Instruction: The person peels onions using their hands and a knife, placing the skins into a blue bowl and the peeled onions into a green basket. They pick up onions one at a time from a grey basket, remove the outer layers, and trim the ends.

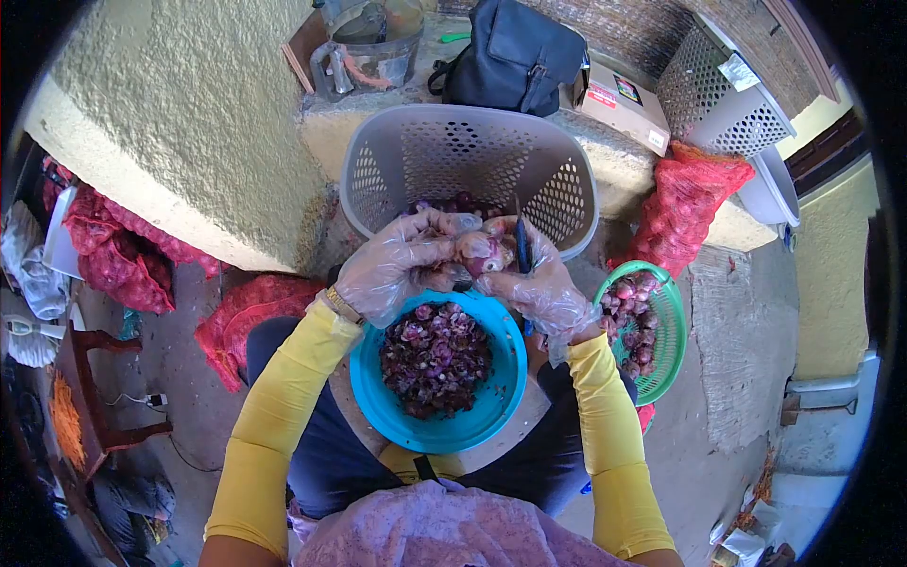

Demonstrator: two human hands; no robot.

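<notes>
Both my hands wear clear plastic gloves and meet above a blue basin (515, 392). My left hand (402, 265) is closed around a purple-red onion (480, 251). In my right hand (543, 283) is a small knife (522, 248) with a dark handle, its thin blade pointing up and away; that hand's fingertips also touch the onion. Many purple onion pieces and skins (436, 359) lie in the basin below. Just beyond my hands stands a grey perforated basket (463, 128), with some onions (463, 203) at its bottom, partly hidden by my hands.
A green basket (673, 331) of onions stands at right, near a full red mesh sack (685, 203). More red sacks (255, 317) lie left. On the ledge behind are a black backpack (515, 57), a cardboard box (624, 104) and a clear container (378, 47). A wooden stand (113, 430) is left.
</notes>
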